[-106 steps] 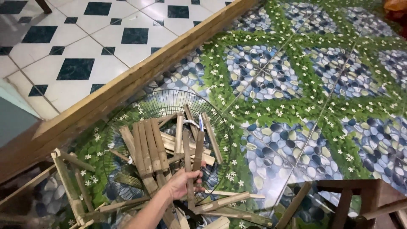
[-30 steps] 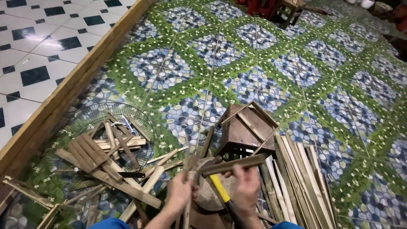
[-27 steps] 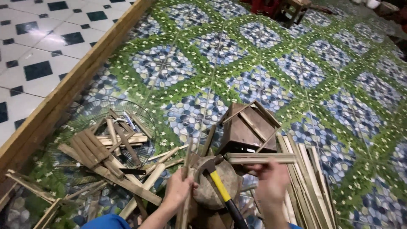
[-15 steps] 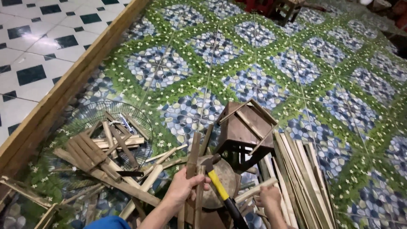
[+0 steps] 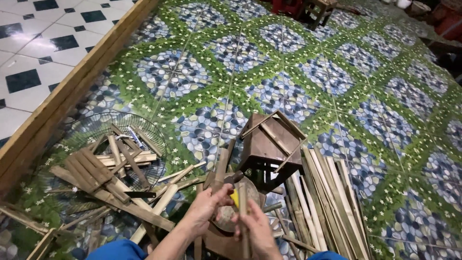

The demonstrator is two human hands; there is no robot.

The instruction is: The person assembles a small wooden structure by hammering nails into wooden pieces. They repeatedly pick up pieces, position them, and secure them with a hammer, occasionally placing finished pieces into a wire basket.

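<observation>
Floor: vinyl sheet [image 5: 298, 62] printed with blue pebbles, green leaves and small white flowers; a long wooden beam [image 5: 72, 91] runs along its left edge, with black-and-white diamond tile [image 5: 33, 53] beyond it

Left hand [image 5: 208, 208]: fingers curled around a short flat wooden slat [image 5: 220, 168], held upright with its top pointing away from the person

Right hand [image 5: 257, 231]: closed in a pinch on a thin bamboo stick [image 5: 243, 216], held upright just beside the slat; the two hands nearly touch

Under the hands: a round wooden block [image 5: 250, 190]; a yellow-handled tool [image 5: 234, 196] lies on it, mostly hidden

Just beyond: a small brown wooden stool-like frame [image 5: 269, 142], tilted, with thin strips fixed across it

Right: a loose pile of long bamboo strips [image 5: 322, 192] on the floor

Left: a round wire fan guard [image 5: 96, 125] holding short wooden offcuts [image 5: 98, 168]; more scraps are strewn nearby

Far end: a small wooden stool [image 5: 320, 9], well apart
</observation>
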